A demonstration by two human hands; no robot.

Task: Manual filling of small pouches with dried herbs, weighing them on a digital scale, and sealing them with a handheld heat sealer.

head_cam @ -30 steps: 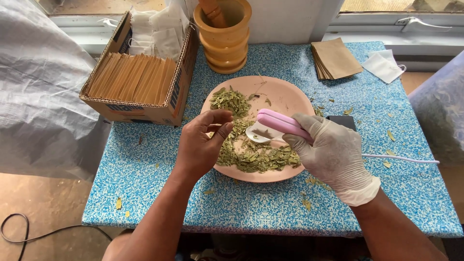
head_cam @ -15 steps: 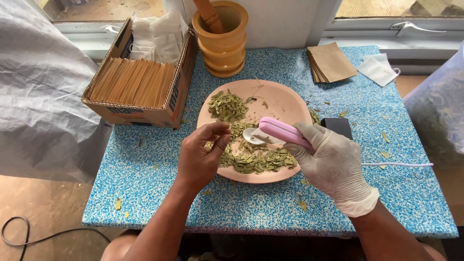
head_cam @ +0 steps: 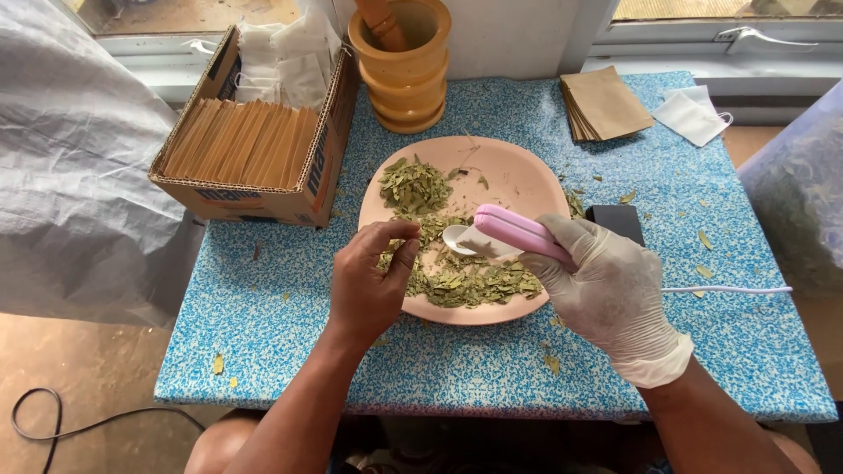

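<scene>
At your far left the cardboard box (head_cam: 255,149) of brown envelopes sits within easy reach. Your bare left hand (head_cam: 373,285) hovers over the near edge of the pink plate (head_cam: 518,171), fingers pinched together; whether it holds anything between them you cannot tell from here. The dried leaves (head_cam: 465,281) lie heaped on the plate, just beside that pinch. Your gloved right hand (head_cam: 610,294) is wrapped around the pink tool (head_cam: 518,233), its white tip angled down over the leaves.

Bare tabletop (head_cam: 263,307) left of left hand (head_cam: 373,281). Ahead: cardboard box (head_cam: 255,149), wooden mortar (head_cam: 404,70) block. Plate (head_cam: 518,171) occupies the centre.
</scene>
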